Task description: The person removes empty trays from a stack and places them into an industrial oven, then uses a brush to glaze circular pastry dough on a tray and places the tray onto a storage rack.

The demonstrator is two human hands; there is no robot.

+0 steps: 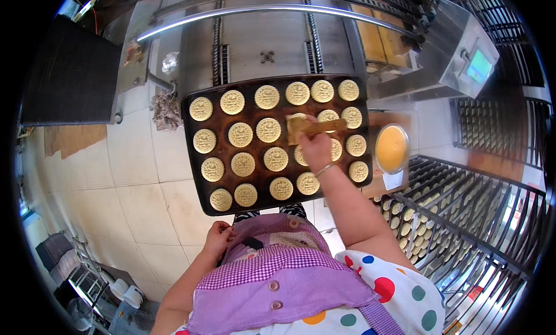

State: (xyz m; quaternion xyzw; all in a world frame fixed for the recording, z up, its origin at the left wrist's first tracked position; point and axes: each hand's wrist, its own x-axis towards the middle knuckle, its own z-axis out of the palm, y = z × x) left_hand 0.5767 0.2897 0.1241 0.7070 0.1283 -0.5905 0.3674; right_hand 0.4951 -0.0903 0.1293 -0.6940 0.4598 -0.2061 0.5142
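Observation:
A dark baking tray [224,178] carries rows of round, pale pastries [268,130] with stamped patterns on top. Over the tray's right-middle part, my right hand [317,151] grips a flat pastry brush [324,127]. Its wooden handle points right, and its wide bristle end is over one pastry, partly covering it. Some pastries are partly hidden beneath the hand and brush. My left hand [219,239] is just below the tray's near edge, beside my purple checked apron [272,283]. Its fingers are curled together; whatever they may hold is hidden.
Right of the tray stands a metal bowl [392,149] of orange-yellow liquid. Racks [463,213] loaded with pastry trays fill the right side. Beyond the tray lies a metal conveyor machine [263,37] with a bar across it. A control screen [479,65] stands at the far right.

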